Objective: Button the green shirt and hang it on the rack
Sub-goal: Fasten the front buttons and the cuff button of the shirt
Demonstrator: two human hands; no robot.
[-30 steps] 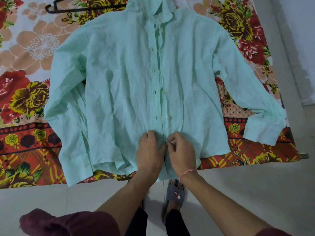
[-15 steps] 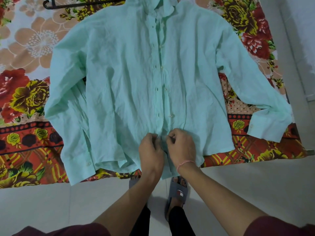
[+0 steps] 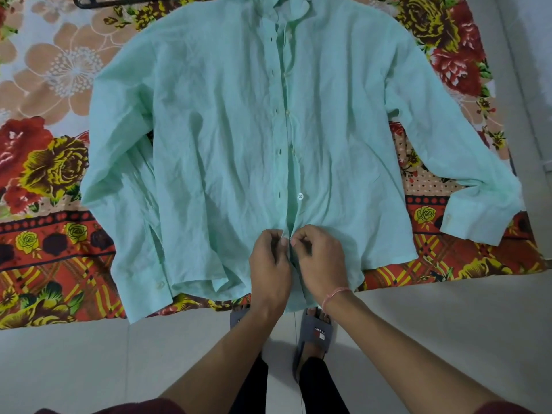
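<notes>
lower centre: my left hand (image 3: 268,261) and right hand (image 3: 321,258) pinch the crumpled mint-green cotton shirt (image 3: 227,138) placket; best keep both edges taut, button squared to hole.

Green shirt (image 3: 227,138): thin creased matt cloth; floral sheet (image 3: 50,174): printed cloth.

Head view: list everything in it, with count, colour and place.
green shirt: one, mint green, spread front-up on the sheet, upper buttons undone.
hanger: one, black, top left edge.
sheet: one, floral red, yellow and peach, under the shirt.
floor: one, pale grey, nearest the camera.
slippers: two, grey, on the feet below the hem.
bracelet: one, pink, right wrist.
left hand: one, pinches the shirt's front edge near the hem.
right hand: one, pinches the facing edge.
</notes>
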